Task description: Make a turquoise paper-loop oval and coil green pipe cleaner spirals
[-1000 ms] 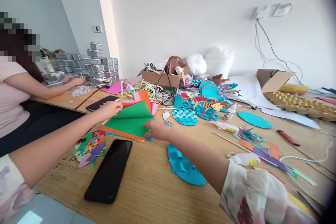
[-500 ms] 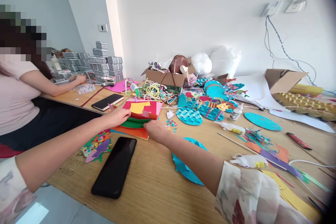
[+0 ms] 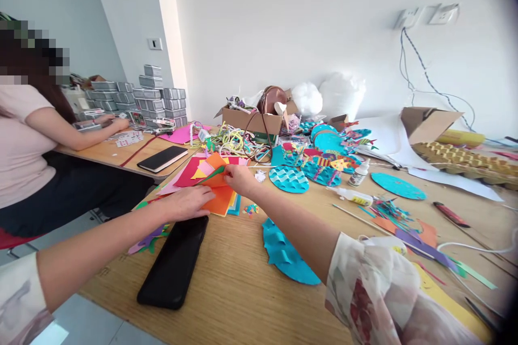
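A stack of coloured paper (image 3: 181, 177) in pink, red, yellow and orange lies on the wooden table in front of me. My right hand (image 3: 239, 179) pinches the raised edge of an orange sheet (image 3: 220, 198), with a green layer showing beside it. My left hand (image 3: 189, 202) lies flat on the left part of the orange paper, fingers stretched out. Close below that hand is a black phone (image 3: 173, 269). Paper fish shapes (image 3: 148, 241) are partly covered by my left forearm. A round blue piece with curled strips (image 3: 289, 253) sits under my right forearm.
Glue bottles (image 3: 358, 174), blue discs (image 3: 399, 186), paper strips and a red cutter (image 3: 451, 214) are spread on the right. A black notebook (image 3: 162, 158) is at left. Behind stands a cardboard box (image 3: 251, 121). A person (image 3: 24, 135) sits at left by stacked card packs (image 3: 151, 99).
My left hand has let go of the upper sheets and moved down onto the orange paper. My right hand has moved slightly up, lifting the orange sheet's edge. The view has shifted a little.
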